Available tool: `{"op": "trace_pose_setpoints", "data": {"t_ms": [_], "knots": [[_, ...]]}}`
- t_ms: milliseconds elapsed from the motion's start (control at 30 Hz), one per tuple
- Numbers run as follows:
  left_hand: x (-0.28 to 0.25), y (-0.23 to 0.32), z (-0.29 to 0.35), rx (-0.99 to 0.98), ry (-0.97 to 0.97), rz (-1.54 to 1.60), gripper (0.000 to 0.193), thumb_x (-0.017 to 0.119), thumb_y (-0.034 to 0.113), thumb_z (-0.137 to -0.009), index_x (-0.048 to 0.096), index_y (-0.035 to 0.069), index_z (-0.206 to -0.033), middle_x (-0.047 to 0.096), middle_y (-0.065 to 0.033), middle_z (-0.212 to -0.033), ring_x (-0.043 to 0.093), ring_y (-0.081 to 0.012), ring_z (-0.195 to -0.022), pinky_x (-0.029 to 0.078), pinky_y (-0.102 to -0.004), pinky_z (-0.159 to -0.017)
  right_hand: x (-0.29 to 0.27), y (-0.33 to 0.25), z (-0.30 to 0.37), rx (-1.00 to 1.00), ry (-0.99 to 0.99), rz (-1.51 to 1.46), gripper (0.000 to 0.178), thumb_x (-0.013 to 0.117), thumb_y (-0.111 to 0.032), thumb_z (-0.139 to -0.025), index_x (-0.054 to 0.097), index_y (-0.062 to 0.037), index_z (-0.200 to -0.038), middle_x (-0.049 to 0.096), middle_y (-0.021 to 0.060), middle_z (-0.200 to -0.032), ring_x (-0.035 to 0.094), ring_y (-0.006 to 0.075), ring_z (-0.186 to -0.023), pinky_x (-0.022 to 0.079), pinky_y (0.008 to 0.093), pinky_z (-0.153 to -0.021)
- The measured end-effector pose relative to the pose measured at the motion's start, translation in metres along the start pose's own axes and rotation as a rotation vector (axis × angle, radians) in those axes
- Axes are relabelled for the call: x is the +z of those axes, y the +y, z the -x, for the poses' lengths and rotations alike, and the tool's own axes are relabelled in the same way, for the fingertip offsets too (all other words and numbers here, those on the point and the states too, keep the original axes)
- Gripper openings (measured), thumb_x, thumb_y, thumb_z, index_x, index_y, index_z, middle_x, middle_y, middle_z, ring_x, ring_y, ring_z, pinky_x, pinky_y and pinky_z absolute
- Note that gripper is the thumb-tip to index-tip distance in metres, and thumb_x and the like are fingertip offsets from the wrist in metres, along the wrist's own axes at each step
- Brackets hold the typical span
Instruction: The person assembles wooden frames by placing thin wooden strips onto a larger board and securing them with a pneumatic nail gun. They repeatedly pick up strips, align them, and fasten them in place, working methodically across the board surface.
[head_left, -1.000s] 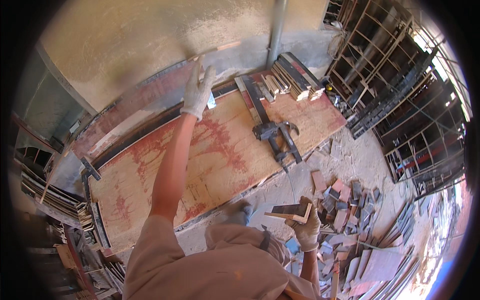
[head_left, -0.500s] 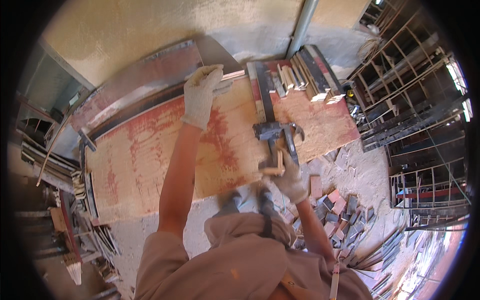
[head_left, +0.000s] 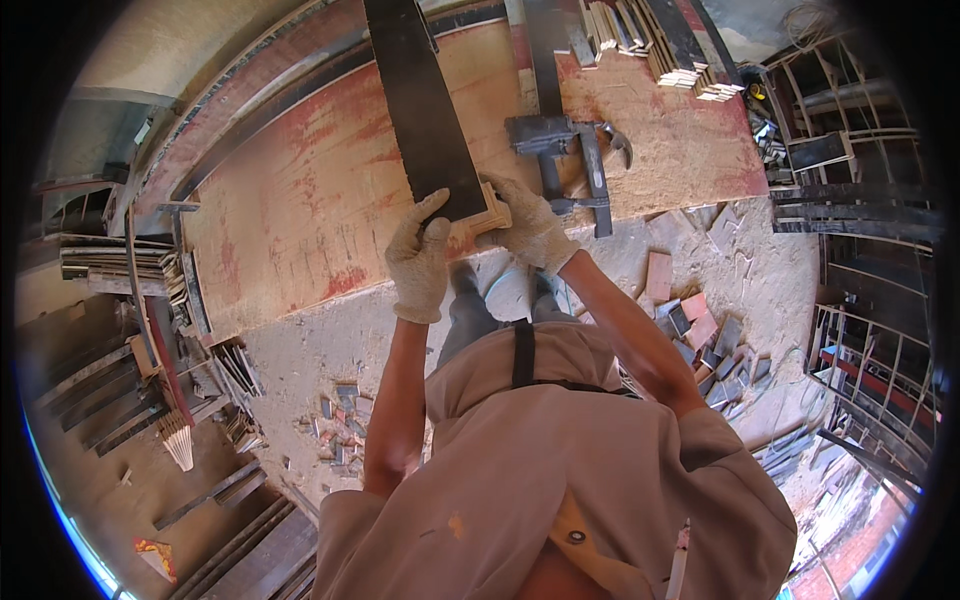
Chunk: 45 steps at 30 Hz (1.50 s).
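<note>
A long dark board [head_left: 425, 110] lies on the red-stained plywood worktable [head_left: 300, 200], its near end at the table's front edge. My gloved left hand [head_left: 420, 262] grips the left side of that near end. My gloved right hand [head_left: 528, 225] presses a small pale wood block [head_left: 492, 210] against the board's right corner. A grey nail gun [head_left: 560, 150] rests on the table just beyond my right hand, with a hammer head [head_left: 620, 143] beside it.
Stacks of thin wood strips [head_left: 640, 40] sit at the table's far right. Cut wood offcuts [head_left: 700, 320] litter the sandy floor to my right, smaller scraps [head_left: 340, 430] to my left. Planks and metal bars [head_left: 130, 330] pile at left; scaffold frames [head_left: 860, 210] stand at right.
My left hand drew back from the table's far edge, bringing the dark board toward me. My right hand lifted the wood block from beside my hip up to the board's end.
</note>
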<state>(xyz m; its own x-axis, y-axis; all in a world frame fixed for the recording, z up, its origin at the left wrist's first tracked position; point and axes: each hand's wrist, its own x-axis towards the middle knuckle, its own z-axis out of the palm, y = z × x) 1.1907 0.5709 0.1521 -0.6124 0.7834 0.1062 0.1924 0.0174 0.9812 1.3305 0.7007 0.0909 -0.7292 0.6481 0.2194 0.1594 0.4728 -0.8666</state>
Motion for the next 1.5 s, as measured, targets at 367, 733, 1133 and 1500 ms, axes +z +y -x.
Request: {"op": "trace_pose_setpoints", "data": {"t_ms": [367,733,1133,1500], "knots": [[0.013,-0.029,0.034,-0.121,-0.075,0.299,0.042,0.074,0.004,-0.091,0.064,-0.001,-0.131,0.067,-0.0120,-0.125,0.063,-0.0176,-0.113,0.053,-0.0303,-0.095,0.015,-0.001,0.017,-0.088,0.098,0.100,0.080,0.088,-0.036,-0.069,0.054,-0.0055,-0.135,0.065,0.0161,-0.121,0.062,0.0342,-0.112,0.051,0.0423,-0.095],[0.012,-0.047,0.031,0.011,0.003,0.094,0.049,0.081,-0.002,-0.083,0.065,-0.001,-0.129,0.064,-0.0136,-0.128,0.067,-0.0200,-0.108,0.060,-0.0317,-0.089,0.019,0.000,0.016,-0.001,0.044,0.068,0.078,0.087,-0.030,-0.072,0.052,-0.0059,-0.139,0.065,0.0181,-0.123,0.061,0.0352,-0.117,0.049,0.0414,-0.101],[0.020,-0.037,0.033,0.062,0.025,0.122,0.046,0.078,-0.004,-0.085,0.065,-0.001,-0.129,0.067,-0.0115,-0.125,0.066,-0.0195,-0.108,0.058,-0.0313,-0.091,0.008,-0.009,0.010,0.008,0.013,0.085,0.086,0.087,-0.034,-0.072,0.048,-0.0066,-0.143,0.062,0.0177,-0.129,0.061,0.0352,-0.118,0.050,0.0413,-0.100],[0.023,-0.045,0.035,0.094,0.086,-0.016,0.045,0.078,-0.006,-0.084,0.066,-0.002,-0.127,0.069,-0.0118,-0.118,0.067,-0.0186,-0.105,0.056,-0.0314,-0.092,0.019,0.013,0.010,-0.058,0.058,0.250,0.096,0.081,-0.062,-0.067,0.051,-0.0108,-0.142,0.066,0.0140,-0.121,0.065,0.0297,-0.113,0.051,0.0413,-0.094]]}}
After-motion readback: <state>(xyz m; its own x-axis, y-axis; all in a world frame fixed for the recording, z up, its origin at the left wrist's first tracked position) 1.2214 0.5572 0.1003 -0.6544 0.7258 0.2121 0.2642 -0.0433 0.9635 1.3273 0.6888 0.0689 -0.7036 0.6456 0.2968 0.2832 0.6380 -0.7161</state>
